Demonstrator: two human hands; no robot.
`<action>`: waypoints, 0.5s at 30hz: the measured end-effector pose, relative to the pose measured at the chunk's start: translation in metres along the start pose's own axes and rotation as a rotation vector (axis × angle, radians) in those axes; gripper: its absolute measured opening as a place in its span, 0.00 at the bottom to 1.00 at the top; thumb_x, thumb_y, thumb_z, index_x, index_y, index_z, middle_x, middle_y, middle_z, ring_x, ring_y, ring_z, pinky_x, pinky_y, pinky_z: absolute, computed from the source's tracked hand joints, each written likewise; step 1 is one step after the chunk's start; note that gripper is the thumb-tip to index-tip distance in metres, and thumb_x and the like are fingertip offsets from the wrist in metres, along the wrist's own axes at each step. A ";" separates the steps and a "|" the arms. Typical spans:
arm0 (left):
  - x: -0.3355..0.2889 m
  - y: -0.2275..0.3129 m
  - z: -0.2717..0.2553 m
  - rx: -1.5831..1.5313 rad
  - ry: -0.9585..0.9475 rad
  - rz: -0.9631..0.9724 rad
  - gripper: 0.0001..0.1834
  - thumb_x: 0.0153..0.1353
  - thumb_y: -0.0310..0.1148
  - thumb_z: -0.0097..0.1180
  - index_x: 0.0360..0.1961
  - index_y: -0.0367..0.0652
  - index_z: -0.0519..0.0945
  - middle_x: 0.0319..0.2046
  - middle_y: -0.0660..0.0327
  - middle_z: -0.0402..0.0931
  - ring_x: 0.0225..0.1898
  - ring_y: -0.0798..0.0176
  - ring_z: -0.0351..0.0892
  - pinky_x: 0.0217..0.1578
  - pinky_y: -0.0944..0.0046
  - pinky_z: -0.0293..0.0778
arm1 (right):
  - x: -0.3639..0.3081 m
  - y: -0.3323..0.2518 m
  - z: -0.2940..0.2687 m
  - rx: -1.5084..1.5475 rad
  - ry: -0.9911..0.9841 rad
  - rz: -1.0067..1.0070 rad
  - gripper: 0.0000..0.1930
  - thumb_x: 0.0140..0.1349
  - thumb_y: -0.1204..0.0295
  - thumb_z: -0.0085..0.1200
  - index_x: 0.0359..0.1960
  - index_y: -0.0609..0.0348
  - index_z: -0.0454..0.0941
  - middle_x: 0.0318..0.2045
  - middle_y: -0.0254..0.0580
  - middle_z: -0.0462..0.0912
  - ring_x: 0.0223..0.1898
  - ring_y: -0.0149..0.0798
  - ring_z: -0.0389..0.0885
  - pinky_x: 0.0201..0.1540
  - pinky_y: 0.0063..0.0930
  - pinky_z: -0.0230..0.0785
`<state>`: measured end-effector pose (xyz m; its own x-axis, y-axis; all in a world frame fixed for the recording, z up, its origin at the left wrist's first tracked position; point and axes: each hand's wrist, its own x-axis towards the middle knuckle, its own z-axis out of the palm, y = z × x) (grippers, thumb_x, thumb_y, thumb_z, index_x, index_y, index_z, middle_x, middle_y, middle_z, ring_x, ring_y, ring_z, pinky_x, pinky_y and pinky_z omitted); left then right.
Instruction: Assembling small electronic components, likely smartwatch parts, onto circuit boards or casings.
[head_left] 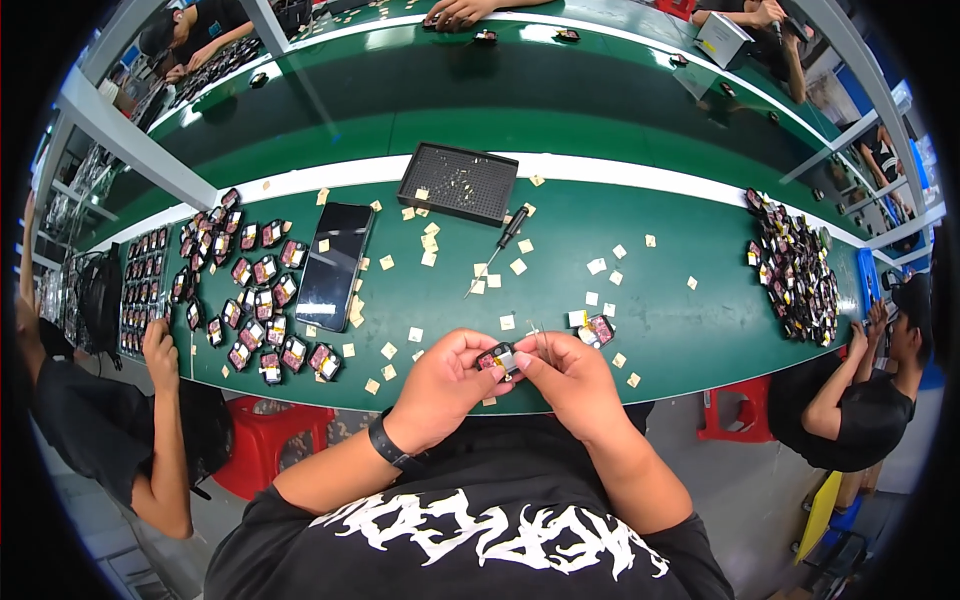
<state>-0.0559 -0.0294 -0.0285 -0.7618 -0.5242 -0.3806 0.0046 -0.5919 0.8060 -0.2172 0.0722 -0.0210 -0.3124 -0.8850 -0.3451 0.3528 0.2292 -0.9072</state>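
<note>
Close to the table's near edge, my left hand [448, 388] grips a small black-cased electronic module [496, 357] with a silvery-white block and a yellow strip. The thumb of my right hand [572, 384] presses on the module's right side. Between the fingers of that hand rises a thin metal tool [540, 336], perhaps tweezers; its lower part is hidden. Just beyond my right hand lies another module [598, 330], its reddish inside exposed, with a white sticker square beside it. A screwdriver [510, 230] with a dark handle rests farther off.
Many open modules [262, 302] spread at left beside a dark phone [336, 265]. More are heaped [792, 268] at far right. A black tray [459, 183] stands at the back, paper squares [415, 334] around it. Co-workers sit on both sides; a green conveyor [500, 90] runs behind.
</note>
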 end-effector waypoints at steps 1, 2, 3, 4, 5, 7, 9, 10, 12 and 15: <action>0.001 0.002 0.000 -0.001 -0.005 -0.021 0.15 0.69 0.18 0.52 0.55 0.34 0.70 0.49 0.53 0.79 0.47 0.62 0.84 0.49 0.66 0.84 | 0.000 -0.001 -0.002 -0.006 -0.011 0.005 0.07 0.69 0.77 0.57 0.44 0.69 0.78 0.35 0.35 0.83 0.35 0.23 0.79 0.40 0.19 0.72; 0.001 0.004 0.000 -0.002 -0.011 -0.042 0.16 0.69 0.18 0.52 0.57 0.34 0.69 0.49 0.52 0.79 0.47 0.61 0.84 0.48 0.66 0.84 | 0.000 -0.001 -0.003 -0.012 -0.021 0.011 0.07 0.68 0.79 0.56 0.45 0.70 0.78 0.37 0.37 0.84 0.37 0.25 0.80 0.41 0.19 0.73; 0.001 0.005 0.001 -0.002 -0.010 -0.044 0.16 0.69 0.18 0.52 0.57 0.34 0.69 0.49 0.52 0.79 0.47 0.61 0.84 0.48 0.66 0.84 | 0.000 0.001 -0.004 -0.010 -0.021 0.012 0.07 0.68 0.79 0.56 0.45 0.70 0.78 0.37 0.37 0.84 0.37 0.25 0.80 0.41 0.19 0.73; 0.000 0.006 0.002 -0.003 -0.020 -0.049 0.16 0.69 0.17 0.51 0.57 0.32 0.69 0.50 0.52 0.78 0.48 0.62 0.84 0.50 0.66 0.83 | 0.001 0.004 -0.005 -0.033 -0.013 0.014 0.07 0.67 0.79 0.57 0.45 0.70 0.79 0.36 0.36 0.84 0.35 0.23 0.80 0.38 0.18 0.71; 0.000 0.007 0.003 -0.003 -0.031 -0.054 0.16 0.69 0.16 0.50 0.57 0.30 0.68 0.51 0.51 0.77 0.48 0.62 0.83 0.52 0.65 0.83 | 0.001 0.005 -0.005 -0.055 -0.005 0.016 0.07 0.67 0.80 0.58 0.44 0.69 0.79 0.34 0.35 0.83 0.33 0.22 0.79 0.35 0.16 0.70; 0.001 0.002 0.002 0.012 -0.030 -0.048 0.16 0.69 0.16 0.49 0.57 0.30 0.69 0.52 0.51 0.77 0.49 0.61 0.83 0.53 0.64 0.83 | 0.000 -0.003 -0.003 -0.161 0.003 0.063 0.07 0.65 0.79 0.59 0.42 0.69 0.79 0.32 0.34 0.83 0.31 0.21 0.78 0.33 0.16 0.69; 0.001 -0.001 0.001 0.027 -0.028 -0.043 0.16 0.69 0.16 0.49 0.57 0.29 0.69 0.52 0.50 0.77 0.50 0.60 0.83 0.53 0.64 0.83 | 0.000 -0.006 0.000 -0.266 0.011 0.110 0.06 0.64 0.79 0.61 0.41 0.69 0.80 0.30 0.33 0.82 0.29 0.21 0.77 0.30 0.15 0.67; 0.001 0.000 0.000 0.044 -0.048 -0.059 0.15 0.69 0.15 0.48 0.56 0.29 0.69 0.52 0.50 0.77 0.50 0.60 0.83 0.54 0.63 0.83 | 0.000 -0.006 0.001 -0.253 0.032 0.101 0.06 0.64 0.78 0.61 0.38 0.69 0.80 0.25 0.29 0.78 0.26 0.19 0.73 0.28 0.16 0.65; 0.002 0.002 -0.001 0.064 -0.069 -0.077 0.15 0.69 0.15 0.48 0.56 0.28 0.69 0.52 0.50 0.77 0.51 0.59 0.82 0.54 0.63 0.83 | 0.000 -0.004 0.002 -0.238 0.056 0.093 0.06 0.63 0.76 0.62 0.36 0.69 0.81 0.21 0.25 0.75 0.23 0.17 0.69 0.26 0.16 0.63; 0.002 0.005 -0.002 0.065 -0.105 -0.084 0.15 0.69 0.15 0.48 0.56 0.28 0.69 0.52 0.50 0.76 0.51 0.60 0.82 0.55 0.63 0.82 | 0.000 0.004 0.000 -0.280 0.056 0.039 0.06 0.63 0.76 0.62 0.36 0.69 0.80 0.20 0.25 0.72 0.23 0.17 0.65 0.26 0.17 0.63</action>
<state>-0.0564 -0.0347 -0.0262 -0.8211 -0.4058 -0.4013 -0.1016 -0.5880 0.8024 -0.2155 0.0735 -0.0249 -0.3540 -0.8516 -0.3865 0.1102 0.3724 -0.9215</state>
